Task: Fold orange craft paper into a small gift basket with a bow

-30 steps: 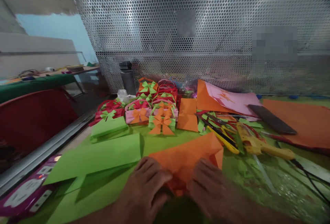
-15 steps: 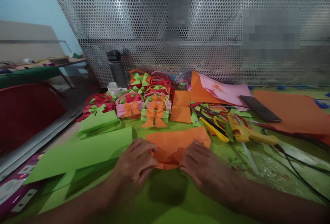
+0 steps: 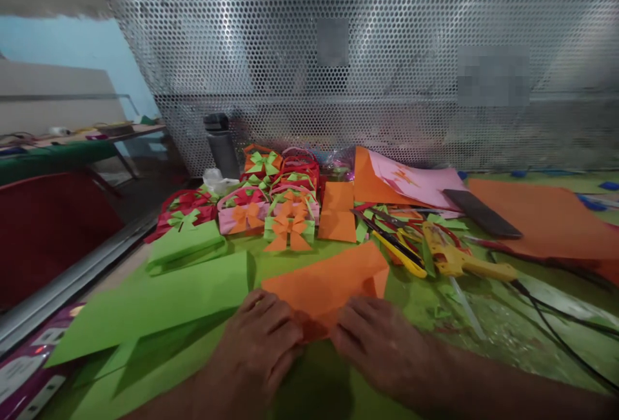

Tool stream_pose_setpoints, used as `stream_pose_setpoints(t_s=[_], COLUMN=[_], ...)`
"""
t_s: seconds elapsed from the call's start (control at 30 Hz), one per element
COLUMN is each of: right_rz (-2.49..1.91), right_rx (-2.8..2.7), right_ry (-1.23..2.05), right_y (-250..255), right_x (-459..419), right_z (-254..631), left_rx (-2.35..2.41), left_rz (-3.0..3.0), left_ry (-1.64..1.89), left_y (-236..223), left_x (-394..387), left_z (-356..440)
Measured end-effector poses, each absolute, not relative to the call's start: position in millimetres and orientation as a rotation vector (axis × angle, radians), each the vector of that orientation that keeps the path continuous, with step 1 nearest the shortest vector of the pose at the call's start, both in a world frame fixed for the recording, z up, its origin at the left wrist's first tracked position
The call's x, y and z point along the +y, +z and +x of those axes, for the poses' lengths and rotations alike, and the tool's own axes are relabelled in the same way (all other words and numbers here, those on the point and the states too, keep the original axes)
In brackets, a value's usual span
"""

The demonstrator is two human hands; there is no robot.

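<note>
A folded orange paper sheet (image 3: 329,281) lies on the green table cover in front of me. My left hand (image 3: 264,346) presses on its near left edge with the fingers bent over the paper. On the near right edge rests my right hand (image 3: 374,342), fingers curled down onto the fold. The near corner of the paper between both hands is partly hidden. Both hands pinch the sheet at its bottom fold.
Green paper sheets (image 3: 159,300) lie to the left. Several small paper baskets with bows (image 3: 268,207) stand behind. A yellow glue gun (image 3: 459,262), cutters (image 3: 399,249), a dark phone (image 3: 481,213), large orange paper (image 3: 541,220), a bottle (image 3: 221,146) and a perforated metal screen (image 3: 367,65) surround them.
Both hands have stayed on the orange sheet, shifting their grip along its near edge as the fold is pressed. The camera view bobbed down and back up.
</note>
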State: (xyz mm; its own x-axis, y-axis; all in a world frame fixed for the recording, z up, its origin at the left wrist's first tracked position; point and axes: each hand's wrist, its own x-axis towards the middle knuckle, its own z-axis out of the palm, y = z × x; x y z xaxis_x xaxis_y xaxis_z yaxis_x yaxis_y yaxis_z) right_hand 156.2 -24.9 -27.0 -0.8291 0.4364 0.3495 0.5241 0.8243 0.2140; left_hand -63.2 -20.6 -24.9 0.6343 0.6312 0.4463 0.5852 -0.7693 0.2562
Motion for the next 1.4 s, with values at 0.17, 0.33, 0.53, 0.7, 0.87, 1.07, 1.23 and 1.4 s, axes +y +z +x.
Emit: stream_pose_setpoints(t_s=[0.17, 0.33, 0.53, 0.7, 0.87, 1.07, 1.23, 1.4], right_rz=[-0.934, -1.047, -1.092, -1.106, -1.022, -0.857, -0.808, -0.742], right_rx=[-2.722, -2.651, -2.662, -2.642, -2.631, -2.55, -2.554, -2.498], right_ry=[-0.429, -0.379, -0.34, -0.343, -0.533, -0.75, -0.849, -0.919], right_y=[-29, -25, -16, -14, -2, 6, 6, 4], right_x=[-19, -14, -17, -16, -18, -20, -20, -20], right_z=[167, 171, 176, 183, 184, 184, 186, 187], left_rx=[0.916, 0.8, 0.753, 0.759, 0.78, 0.809, 0.817, 0.882], left_rz=[2.816, 2.863, 2.889, 2.943, 2.997, 3.041, 3.105, 3.15], left_ry=[0.941, 1.061, 1.125, 1.125, 1.204, 1.175, 1.167, 1.089], left_y=[-27, -30, -22, -17, -12, -7, -13, -13], left_x=[-13, -10, -10, -12, -12, -10, -9, -11], left_z=[-70, -72, -72, -77, -81, -86, -90, -92])
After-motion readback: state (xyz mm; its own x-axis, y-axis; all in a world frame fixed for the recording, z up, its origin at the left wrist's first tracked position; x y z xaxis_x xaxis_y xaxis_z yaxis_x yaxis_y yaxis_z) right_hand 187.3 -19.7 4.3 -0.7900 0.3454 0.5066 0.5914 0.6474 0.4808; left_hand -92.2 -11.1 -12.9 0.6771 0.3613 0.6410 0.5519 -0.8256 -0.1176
